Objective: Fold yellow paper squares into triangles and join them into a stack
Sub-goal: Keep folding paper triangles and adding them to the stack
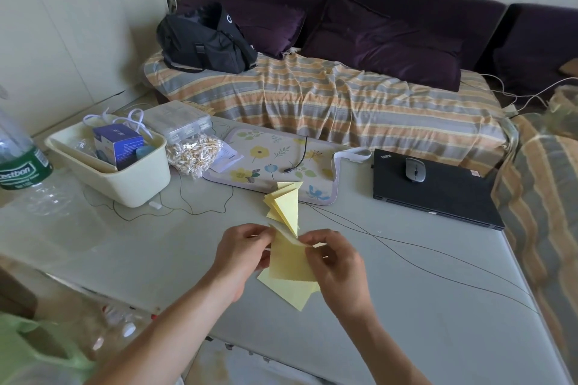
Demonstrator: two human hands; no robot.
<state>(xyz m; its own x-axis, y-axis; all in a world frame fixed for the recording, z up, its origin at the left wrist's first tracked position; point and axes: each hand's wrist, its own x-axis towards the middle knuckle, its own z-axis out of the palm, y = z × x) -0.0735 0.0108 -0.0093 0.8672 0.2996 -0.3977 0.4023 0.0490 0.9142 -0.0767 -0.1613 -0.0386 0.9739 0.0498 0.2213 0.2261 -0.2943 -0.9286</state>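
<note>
Just nearer than the folded triangle stack (286, 206), left hand (242, 255) and right hand (333, 262) pinch a yellow paper square (289, 262); align corners exactly before creasing.

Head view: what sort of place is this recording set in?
Most likely a home living room. A purple sofa with cushions and a striped cover stands behind a low table that carries a closed laptop and a storage bin.
</note>
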